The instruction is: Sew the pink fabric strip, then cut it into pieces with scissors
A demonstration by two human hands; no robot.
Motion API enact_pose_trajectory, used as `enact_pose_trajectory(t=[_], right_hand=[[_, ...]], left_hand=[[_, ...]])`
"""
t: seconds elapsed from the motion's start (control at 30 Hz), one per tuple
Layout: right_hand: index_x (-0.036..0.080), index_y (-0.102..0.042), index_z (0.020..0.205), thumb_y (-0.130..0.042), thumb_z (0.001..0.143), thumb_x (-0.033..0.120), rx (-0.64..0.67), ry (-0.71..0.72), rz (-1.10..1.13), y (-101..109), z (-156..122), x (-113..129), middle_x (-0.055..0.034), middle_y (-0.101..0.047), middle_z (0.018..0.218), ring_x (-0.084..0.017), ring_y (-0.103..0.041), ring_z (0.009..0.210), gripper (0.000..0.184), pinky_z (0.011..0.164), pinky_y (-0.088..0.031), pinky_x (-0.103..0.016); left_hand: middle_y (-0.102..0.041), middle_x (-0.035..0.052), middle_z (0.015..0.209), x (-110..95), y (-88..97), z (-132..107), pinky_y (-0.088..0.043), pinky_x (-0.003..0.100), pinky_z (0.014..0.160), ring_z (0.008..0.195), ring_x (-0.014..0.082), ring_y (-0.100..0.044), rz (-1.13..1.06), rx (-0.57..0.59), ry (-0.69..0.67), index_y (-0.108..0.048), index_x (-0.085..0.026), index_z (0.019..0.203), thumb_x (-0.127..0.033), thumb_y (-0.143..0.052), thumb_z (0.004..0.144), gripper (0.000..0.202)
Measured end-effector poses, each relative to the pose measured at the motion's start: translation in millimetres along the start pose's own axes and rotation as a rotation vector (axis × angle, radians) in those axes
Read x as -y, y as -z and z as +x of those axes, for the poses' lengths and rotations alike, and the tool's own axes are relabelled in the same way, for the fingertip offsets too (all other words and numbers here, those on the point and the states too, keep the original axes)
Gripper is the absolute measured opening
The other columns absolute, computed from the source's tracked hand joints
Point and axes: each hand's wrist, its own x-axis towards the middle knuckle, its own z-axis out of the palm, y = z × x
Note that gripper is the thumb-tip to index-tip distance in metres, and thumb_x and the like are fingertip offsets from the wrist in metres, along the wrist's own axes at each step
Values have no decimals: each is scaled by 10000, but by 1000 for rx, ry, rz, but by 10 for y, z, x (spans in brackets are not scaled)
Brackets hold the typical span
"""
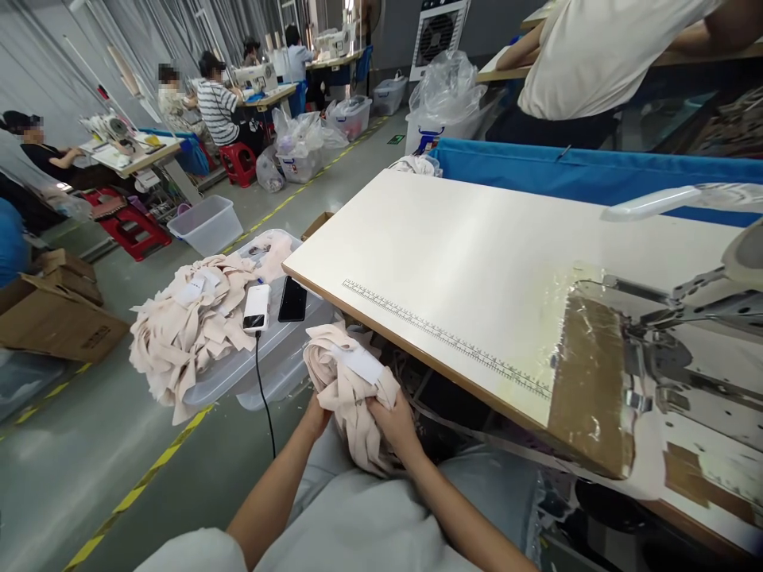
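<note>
Above my lap I hold a bundle of beige fabric pieces (pixel 351 397) between both hands. A white paper label (pixel 361 364) lies on top of the bundle. My left hand (pixel 318 417) grips its left side, fingers partly hidden behind the cloth. On the right side, my right hand (pixel 393 417) is closed on the fabric, thumb over the front. To the left, a heap of similar beige fabric pieces (pixel 191 318) rests on a clear plastic bin lid (pixel 230 381). A white power bank (pixel 256 307) with a black cable and a black phone (pixel 292 299) lie beside the heap.
A white sewing table (pixel 453 230) with a printed ruler (pixel 441 338) stands ahead to my right. Its sewing machine (pixel 685 318) is at the far right. A clear bin (pixel 206 225) and a cardboard box (pixel 65 310) are on the floor leftward. Several people work at machines beyond.
</note>
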Motion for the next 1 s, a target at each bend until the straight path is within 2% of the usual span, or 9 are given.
enact_pose_trajectory(t=[0.17, 0.33, 0.43, 0.53, 0.6, 0.7, 0.83, 0.9, 1.0], right_hand=[[153, -508, 1174, -528, 753, 334, -38, 27, -32, -208, 59, 207, -143, -635, 1117, -299, -592, 1073, 458, 940, -491, -453], [167, -539, 1130, -595, 668, 286, 50, 135, -132, -47, 240, 705, -129, -624, 1096, -319, -578, 1042, 480, 902, -482, -445], [168, -522, 1170, -549, 704, 257, 136, 219, -145, 113, 335, 1097, -113, -618, 1093, -287, -584, 1012, 475, 852, -498, -399], [151, -516, 1193, -514, 741, 263, 141, 313, -188, 154, 366, 1415, -124, -604, 1130, -279, -559, 1035, 465, 872, -483, -402], [87, -526, 1200, -544, 700, 280, 122, 440, -350, 117, 351, 1570, -179, -583, 1154, -328, -521, 1060, 536, 904, -450, -471], [51, -492, 1285, -571, 678, 270, 142, 634, -549, 81, 313, 1759, -195, -576, 1157, -351, -493, 1061, 651, 956, -383, -537], [220, -394, 1415, -602, 761, 363, 156, 835, -506, 247, 301, 1864, -113, -430, 1388, -363, -326, 1304, 701, 1118, -106, -597], [276, -277, 1470, -655, 751, 489, 133, 810, -377, 371, 312, 1784, -92, -268, 1501, -382, -171, 1390, 840, 1121, -30, -616], [242, -21, 1519, -611, 723, 731, 171, 534, -29, 431, 317, 1508, -122, -83, 1564, -352, -111, 1420, 1106, 1135, -145, -551]], left_hand=[[-713, 158, 869, -4, -180, -25, -530, 495, 803, 979, 370, -637, -57, 31, 82, -667, -142, 1005, -706, -529, 732, 641], [-657, 106, 1176, -221, -73, -120, -473, 448, 966, 1212, 333, -520, -130, 25, 13, -601, -215, 1173, -683, -503, 766, 628], [-596, 58, 1290, -453, 82, -231, -447, 431, 1016, 1278, 334, -462, -217, 153, -101, -570, -278, 1235, -673, -697, 607, 752], [-611, 65, 1272, -685, 58, -326, -440, 449, 1027, 1251, 355, -486, -306, 290, -270, -608, -270, 1203, -555, -839, 473, 817], [-631, 63, 1245, -826, -87, -368, -435, 433, 1036, 1225, 334, -515, -337, 214, -334, -631, -265, 1171, -453, -858, 483, 749], [-660, 69, 1191, -1024, -350, -417, -451, 404, 1027, 1211, 303, -534, -459, -21, -373, -651, -246, 1136, -438, -803, 544, 641], [-705, 81, 1074, -1297, -438, -480, -528, 368, 912, 1095, 285, -616, -663, -147, -410, -680, -217, 1078, -512, -677, 638, 529], [-735, 45, 936, -1418, -356, -506, -560, 315, 808, 969, 254, -670, -688, -210, -456, -708, -235, 981, -488, -686, 624, 438], [-726, -2, 730, -1538, -226, -535, -565, 277, 667, 789, 227, -694, -677, -340, -568, -716, -247, 791, -494, -733, 531, 359]])
